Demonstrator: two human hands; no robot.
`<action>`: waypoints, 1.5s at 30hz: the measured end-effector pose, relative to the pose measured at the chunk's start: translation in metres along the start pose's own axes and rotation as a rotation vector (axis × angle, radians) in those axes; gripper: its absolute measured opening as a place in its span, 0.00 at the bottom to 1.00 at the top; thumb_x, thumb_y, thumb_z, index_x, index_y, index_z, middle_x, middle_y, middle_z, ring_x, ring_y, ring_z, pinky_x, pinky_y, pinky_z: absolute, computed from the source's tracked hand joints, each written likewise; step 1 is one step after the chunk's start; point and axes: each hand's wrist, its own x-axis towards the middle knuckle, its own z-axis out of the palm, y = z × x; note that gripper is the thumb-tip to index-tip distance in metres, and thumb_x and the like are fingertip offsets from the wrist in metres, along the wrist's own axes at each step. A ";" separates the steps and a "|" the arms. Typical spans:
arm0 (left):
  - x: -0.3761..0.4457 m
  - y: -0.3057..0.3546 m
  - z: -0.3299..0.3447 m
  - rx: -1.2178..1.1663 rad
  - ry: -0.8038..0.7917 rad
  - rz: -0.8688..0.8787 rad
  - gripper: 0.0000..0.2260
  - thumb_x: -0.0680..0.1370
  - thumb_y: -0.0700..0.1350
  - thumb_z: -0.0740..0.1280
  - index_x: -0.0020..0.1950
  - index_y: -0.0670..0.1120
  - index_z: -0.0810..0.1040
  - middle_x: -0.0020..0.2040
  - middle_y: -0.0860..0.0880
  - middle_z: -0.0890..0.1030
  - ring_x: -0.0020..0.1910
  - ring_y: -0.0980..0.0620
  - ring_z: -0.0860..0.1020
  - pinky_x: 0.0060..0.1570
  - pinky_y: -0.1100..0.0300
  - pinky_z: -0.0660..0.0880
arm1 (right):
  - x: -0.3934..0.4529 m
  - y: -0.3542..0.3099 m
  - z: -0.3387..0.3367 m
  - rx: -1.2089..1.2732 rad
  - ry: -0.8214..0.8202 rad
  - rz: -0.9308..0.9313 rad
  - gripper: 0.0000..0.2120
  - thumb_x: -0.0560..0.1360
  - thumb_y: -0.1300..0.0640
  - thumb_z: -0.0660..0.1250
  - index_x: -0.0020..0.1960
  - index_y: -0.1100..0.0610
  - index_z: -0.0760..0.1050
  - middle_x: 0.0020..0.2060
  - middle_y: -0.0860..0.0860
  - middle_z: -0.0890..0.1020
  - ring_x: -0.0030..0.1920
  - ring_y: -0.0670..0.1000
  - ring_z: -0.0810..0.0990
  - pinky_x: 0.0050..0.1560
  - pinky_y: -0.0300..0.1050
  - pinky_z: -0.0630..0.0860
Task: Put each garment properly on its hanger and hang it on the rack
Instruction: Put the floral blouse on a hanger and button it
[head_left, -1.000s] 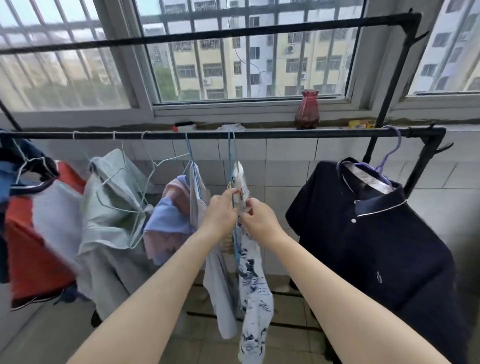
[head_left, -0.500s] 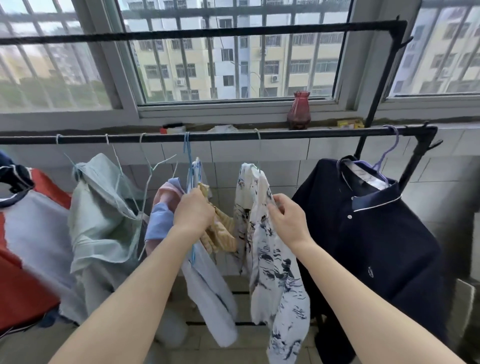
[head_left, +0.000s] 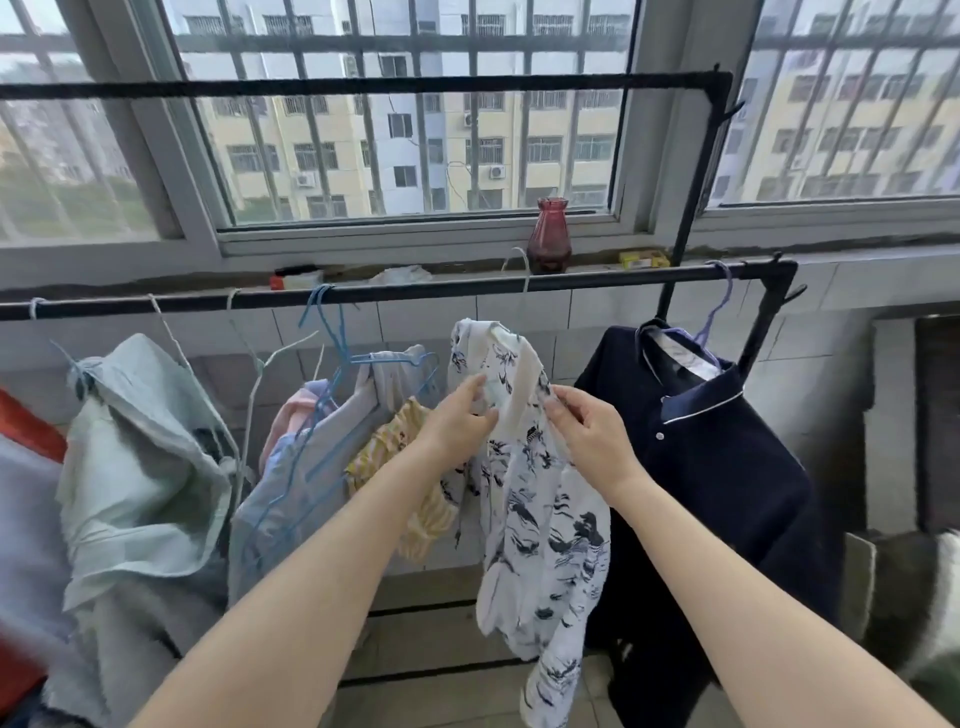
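Observation:
A white garment with dark blue print hangs from a pale wire hanger whose hook sits on the black rack bar. My left hand pinches its cloth near the top from the left. From the right, my right hand grips the same cloth. Left of them several garments bunch on blue hangers: a pale blue one, a pink one, a yellow striped one. A mint green garment hangs further left. A navy polo shirt hangs neatly at the right on a lilac hanger.
A second black bar runs higher up in front of the barred window. On the sill stand a red glass vase and small boxes. A red and grey garment fills the far left edge. The rack's end post is at the right.
The printed garment has slid right along the bar, away from the bunched clothes. My left hand let go of the blue-hanger bunch and came over to the printed garment beside my right hand.

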 end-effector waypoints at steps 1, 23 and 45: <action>0.006 0.009 0.007 -0.074 -0.029 0.006 0.28 0.81 0.44 0.64 0.79 0.48 0.57 0.75 0.45 0.66 0.73 0.46 0.66 0.72 0.50 0.65 | 0.001 -0.002 -0.008 -0.004 -0.010 -0.013 0.13 0.80 0.47 0.63 0.53 0.55 0.81 0.44 0.61 0.82 0.47 0.63 0.80 0.52 0.61 0.78; 0.015 0.057 0.085 -0.659 -0.420 -0.055 0.21 0.76 0.25 0.59 0.63 0.44 0.74 0.43 0.46 0.82 0.39 0.51 0.82 0.38 0.55 0.80 | -0.021 0.021 -0.052 -0.447 0.246 -0.021 0.13 0.74 0.43 0.70 0.48 0.52 0.76 0.37 0.44 0.74 0.41 0.47 0.74 0.43 0.44 0.72; 0.021 0.033 0.107 -0.239 0.162 -0.080 0.10 0.83 0.44 0.57 0.42 0.47 0.70 0.36 0.48 0.73 0.34 0.50 0.69 0.37 0.52 0.69 | -0.040 0.041 -0.072 0.289 -0.331 0.474 0.14 0.72 0.66 0.72 0.57 0.64 0.78 0.50 0.59 0.85 0.51 0.57 0.85 0.53 0.49 0.81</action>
